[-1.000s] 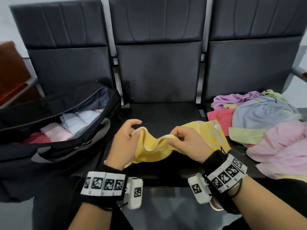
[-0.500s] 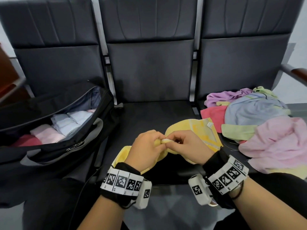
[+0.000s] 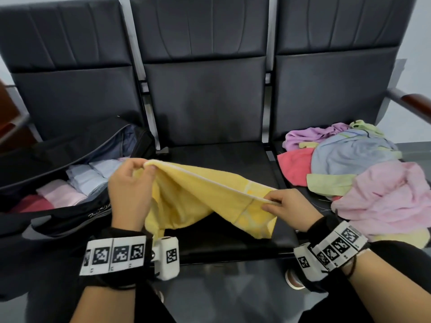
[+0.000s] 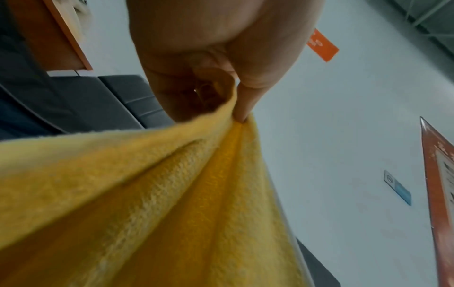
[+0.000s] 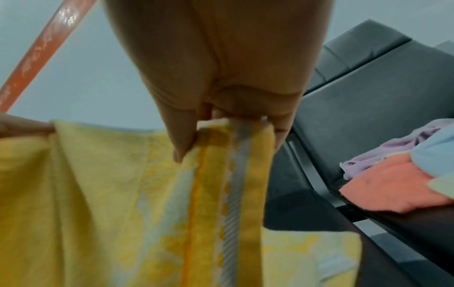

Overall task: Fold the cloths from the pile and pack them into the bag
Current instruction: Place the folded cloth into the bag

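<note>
A yellow cloth (image 3: 200, 197) hangs stretched between both hands above the middle seat (image 3: 221, 159). My left hand (image 3: 133, 183) pinches its upper left corner, held higher, near the bag. My right hand (image 3: 289, 206) pinches the top edge at the right, lower. The left wrist view shows the yellow cloth (image 4: 172, 194) pinched between thumb and fingers. In the right wrist view the yellow cloth (image 5: 147, 194) hangs from a pinched hem. The black bag (image 3: 70, 164) lies unzipped on the left seat with folded pink, white and red cloths inside. The pile of cloths (image 3: 363, 173) sits on the right seat.
Three black seats with tall backrests (image 3: 205, 78) stand in a row. A wooden armrest (image 3: 412, 103) sticks out at the far right. The pile (image 5: 403, 174) of pink, blue, green, purple and red cloths reaches the right seat's front edge.
My hands were together at the cloth's middle half a second ago. They have moved apart along the edge, the left one up and to the left, and the cloth is lifted and spread.
</note>
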`<move>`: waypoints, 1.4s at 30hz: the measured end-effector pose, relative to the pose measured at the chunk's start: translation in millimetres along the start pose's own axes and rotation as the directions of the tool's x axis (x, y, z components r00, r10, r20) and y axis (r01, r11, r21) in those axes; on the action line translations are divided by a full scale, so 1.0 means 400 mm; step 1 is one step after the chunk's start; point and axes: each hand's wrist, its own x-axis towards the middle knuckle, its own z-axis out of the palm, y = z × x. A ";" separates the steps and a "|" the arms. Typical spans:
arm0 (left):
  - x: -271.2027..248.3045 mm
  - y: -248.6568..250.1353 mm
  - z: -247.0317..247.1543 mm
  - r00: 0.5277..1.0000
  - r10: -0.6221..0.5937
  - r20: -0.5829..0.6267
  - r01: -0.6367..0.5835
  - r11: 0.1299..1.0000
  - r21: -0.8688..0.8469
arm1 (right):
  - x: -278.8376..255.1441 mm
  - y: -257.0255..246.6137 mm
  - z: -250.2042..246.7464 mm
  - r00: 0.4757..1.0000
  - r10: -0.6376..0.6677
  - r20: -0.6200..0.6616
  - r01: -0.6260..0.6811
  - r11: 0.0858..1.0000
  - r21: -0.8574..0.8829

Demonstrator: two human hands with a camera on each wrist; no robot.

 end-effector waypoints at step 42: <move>-0.109 0.048 0.110 0.835 0.095 0.541 -0.047 0.994 -0.102 | 0.025 -0.287 0.046 0.951 -0.291 -0.109 0.304 0.943 0.133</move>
